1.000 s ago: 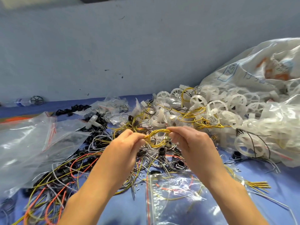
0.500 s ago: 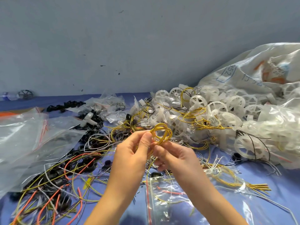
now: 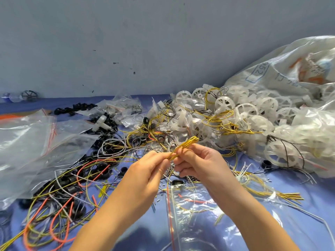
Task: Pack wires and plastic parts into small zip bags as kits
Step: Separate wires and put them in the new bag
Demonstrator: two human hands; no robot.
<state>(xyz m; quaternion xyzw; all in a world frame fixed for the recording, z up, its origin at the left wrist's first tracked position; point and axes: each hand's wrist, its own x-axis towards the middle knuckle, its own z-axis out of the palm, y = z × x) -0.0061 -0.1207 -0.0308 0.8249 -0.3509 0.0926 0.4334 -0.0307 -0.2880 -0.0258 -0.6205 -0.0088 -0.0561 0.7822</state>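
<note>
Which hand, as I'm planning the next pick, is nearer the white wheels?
Right. The right hand is left of the white wheels; the left hand is farther left; both pinch the yellow wire.

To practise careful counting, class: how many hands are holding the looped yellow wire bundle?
2. The left hand pinches the yellow wire bundle at its lower end. The right hand grips it just beside, on the right. Neither is hidden.
</note>
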